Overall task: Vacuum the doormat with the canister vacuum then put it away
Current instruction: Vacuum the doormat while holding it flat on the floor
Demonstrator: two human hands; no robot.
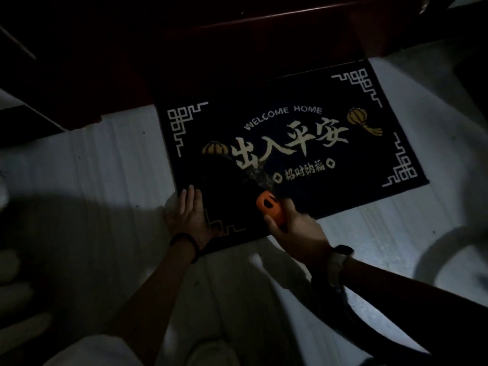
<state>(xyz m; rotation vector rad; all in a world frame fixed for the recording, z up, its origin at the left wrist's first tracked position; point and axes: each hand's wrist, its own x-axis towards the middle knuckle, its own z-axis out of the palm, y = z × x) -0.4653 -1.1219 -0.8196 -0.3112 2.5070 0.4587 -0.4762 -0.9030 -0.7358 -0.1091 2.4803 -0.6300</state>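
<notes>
Now your left hand (188,212) lies flat on the mat (290,143) at mid-frame while your right hand (295,228) grips the orange nozzle (269,206) on it, so ease that flat palm and suction could bunch the near edge.

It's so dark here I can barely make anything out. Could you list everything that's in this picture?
doormat: one, black with cream lettering and orange lanterns, flat on the floor before the door.
vacuum handle: one, orange, over the mat's near edge.
vacuum hose: one, dark, trailing back under the right forearm.
door: one, dark reddish wood, behind the mat.
floor: pale tiles, around the mat.
left hand: flat on the mat's near corner, dark band at the wrist.
right hand: grips the vacuum handle, watch on the wrist.
</notes>
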